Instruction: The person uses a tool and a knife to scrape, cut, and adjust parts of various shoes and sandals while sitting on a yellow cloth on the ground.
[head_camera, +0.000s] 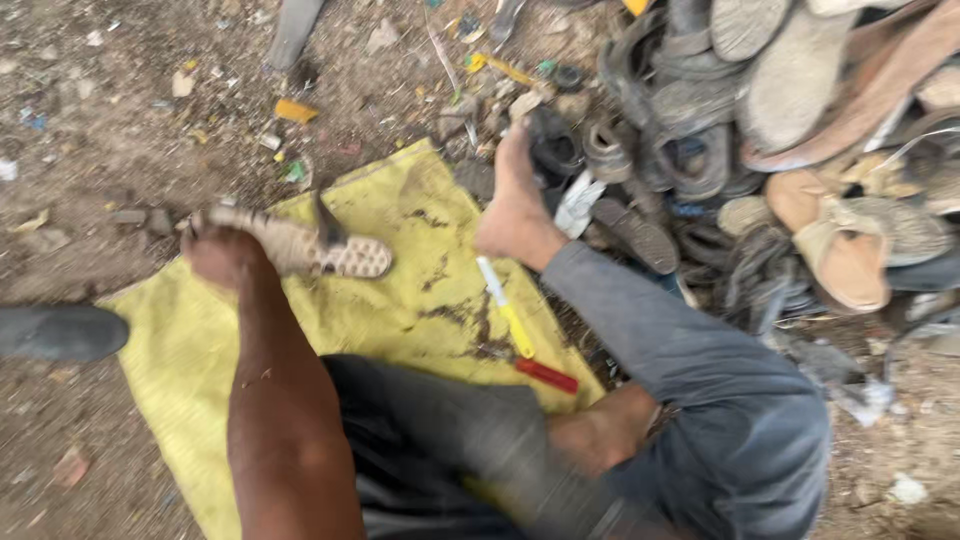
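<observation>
**Worn sandal held over a yellow sack**

Nearest the camera, the person sits on the ground with legs in dark grey trousers (720, 400) folded across the lower part of the view. One bare foot (600, 435) is tucked in under the right knee, and the other bare foot (515, 205) stretches out to the far edge of a crumpled yellow woven sack (180, 350) spread over the dirt.

From the lower middle, the left forearm rises to the left hand (220, 250), whose fingers are curled around the heel end of a worn, pale, patterned sandal with a dark strap (310, 245). The sandal is lifted just above the sack and points to the right, its toe end free. The right hand is out of sight, so whether it is spread or closed cannot be told.

Between the legs, on the sack, lie a slim tool with a white blade end and yellow handle (505, 305) and, just beside its handle, a short red-handled tool (547, 376). The sack carries dark smears around them.

At the left edge, a dark rounded shoe-like object (55, 332) rests on the dirt, well apart from the hand.

Farther off, at the upper right, a large heap of old sandals and shoes in grey, tan and black (790, 130) is piled, touching the outstretched foot. Beyond the sack, the dirt ground (120, 90) is scattered with small scraps of coloured litter; the whole view is somewhat blurred.
</observation>
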